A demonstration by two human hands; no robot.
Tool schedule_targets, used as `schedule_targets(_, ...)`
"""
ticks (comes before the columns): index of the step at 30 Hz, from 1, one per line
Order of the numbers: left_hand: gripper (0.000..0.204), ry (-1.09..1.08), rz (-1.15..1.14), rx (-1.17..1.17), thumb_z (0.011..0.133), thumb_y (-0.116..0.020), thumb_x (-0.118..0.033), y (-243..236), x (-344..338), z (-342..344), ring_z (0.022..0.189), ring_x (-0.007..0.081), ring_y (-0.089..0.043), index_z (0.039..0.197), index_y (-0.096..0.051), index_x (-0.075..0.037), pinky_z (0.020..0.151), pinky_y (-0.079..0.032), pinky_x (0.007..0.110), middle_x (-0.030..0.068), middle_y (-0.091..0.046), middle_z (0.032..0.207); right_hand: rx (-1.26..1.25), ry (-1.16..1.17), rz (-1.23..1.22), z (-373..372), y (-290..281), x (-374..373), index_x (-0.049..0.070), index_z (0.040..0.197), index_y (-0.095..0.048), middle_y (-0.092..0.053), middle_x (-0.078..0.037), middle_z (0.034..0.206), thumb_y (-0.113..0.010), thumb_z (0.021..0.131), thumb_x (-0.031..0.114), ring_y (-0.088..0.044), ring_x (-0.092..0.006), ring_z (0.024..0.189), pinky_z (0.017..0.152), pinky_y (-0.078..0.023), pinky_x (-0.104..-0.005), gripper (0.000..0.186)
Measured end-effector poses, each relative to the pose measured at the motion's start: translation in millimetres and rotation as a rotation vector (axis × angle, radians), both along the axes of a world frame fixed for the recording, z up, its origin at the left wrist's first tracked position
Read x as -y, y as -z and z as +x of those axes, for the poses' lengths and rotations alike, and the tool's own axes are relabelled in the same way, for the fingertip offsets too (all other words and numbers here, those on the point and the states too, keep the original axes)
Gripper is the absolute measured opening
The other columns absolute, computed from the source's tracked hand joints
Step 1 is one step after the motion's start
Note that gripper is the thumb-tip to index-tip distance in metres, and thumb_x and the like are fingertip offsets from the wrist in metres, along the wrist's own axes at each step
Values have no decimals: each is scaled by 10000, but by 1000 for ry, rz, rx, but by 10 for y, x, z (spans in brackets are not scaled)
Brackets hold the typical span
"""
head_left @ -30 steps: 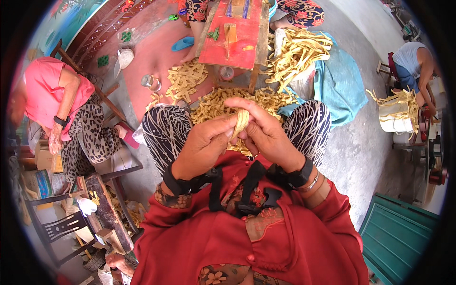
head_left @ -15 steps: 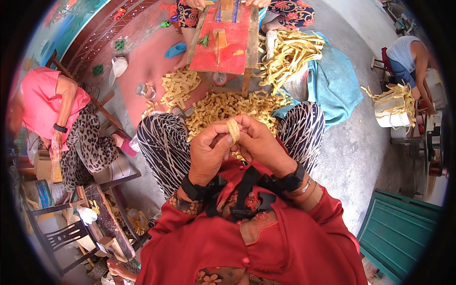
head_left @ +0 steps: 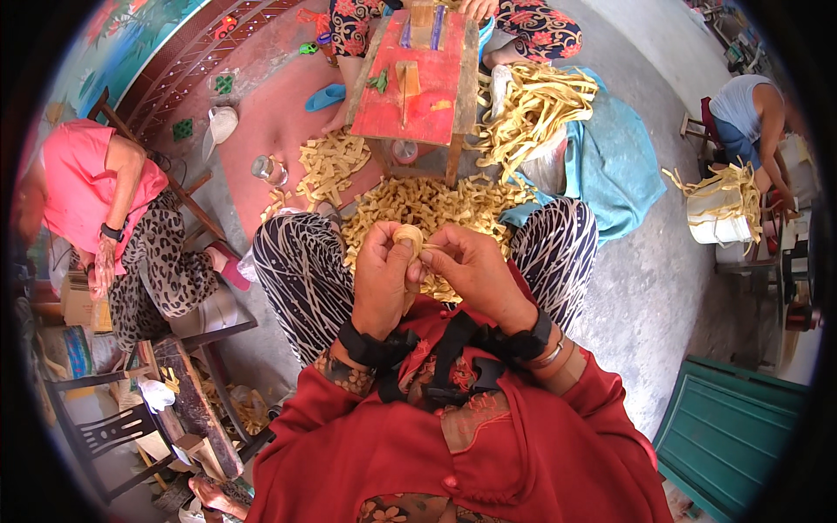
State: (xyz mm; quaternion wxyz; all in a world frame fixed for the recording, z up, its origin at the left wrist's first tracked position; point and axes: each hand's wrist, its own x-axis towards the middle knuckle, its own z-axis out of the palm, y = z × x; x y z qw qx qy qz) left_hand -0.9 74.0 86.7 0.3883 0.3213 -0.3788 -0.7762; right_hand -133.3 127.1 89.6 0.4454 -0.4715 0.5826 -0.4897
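My left hand [head_left: 381,279] and my right hand [head_left: 471,272] meet in front of my chest, both gripping one pale yellow strip [head_left: 408,237] rolled into a small coil between the fingertips. Below the hands, between my patterned knees, lies a heap of folded yellow strip pieces [head_left: 427,209] on the floor. I wear red sleeves and black wrist straps.
A low red wooden bench [head_left: 418,83] stands ahead, with long loose strips [head_left: 532,105] on a blue cloth [head_left: 610,166] to its right. A person in pink [head_left: 96,200] sits at left, another person [head_left: 754,113] by a white bucket [head_left: 719,213] at right. A green crate [head_left: 741,436] sits lower right.
Both hands have stayed together on the strip, turning it slightly; the strip now looks more tightly coiled at the fingertips. The view has shifted a little.
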Motion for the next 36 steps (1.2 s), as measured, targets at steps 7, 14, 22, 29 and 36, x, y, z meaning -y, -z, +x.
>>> schedule_targets(7,117,-62,220,28,950,-474,-150,153,23,-117,548,78,-497,970,-475,-34,453,-404,185,28,-538,733,-378,105,-291,158,-65,42,6,878,-573,-593,-74,754,-632,809,25,-584,-153,652,594,-457,-260,93)
schedule_targets(14,110,35,121,109,927,-494,-105,198,21,10,596,81,-541,979,-498,-8,507,-452,204,31,-566,740,-434,115,-424,180,38,32,4,917,-593,-569,-110,789,-633,786,-3,-578,-242,690,619,-465,-302,138)
schedule_targets(22,178,95,-147,326,843,-446,6,-14,-22,-28,687,106,-593,1011,-505,20,595,-479,214,59,-581,865,332,90,-54,9,87,55,22,921,-552,-535,-4,736,-603,826,-37,-535,-67,625,540,-438,-197,123)
schedule_targets(29,200,189,-346,473,829,-453,43,11,-69,-8,735,92,-597,1026,-468,9,634,-491,218,56,-574,866,433,-2,98,-89,105,54,18,931,-539,-553,10,724,-615,823,23,-533,-46,625,552,-450,-184,132)
schedule_targets(36,347,90,-780,644,797,-514,86,65,-107,-133,746,145,-613,1107,-393,-15,636,-496,254,103,-594,853,212,233,34,0,213,62,11,884,-545,-546,18,696,-587,846,67,-513,-36,622,550,-444,-187,80)
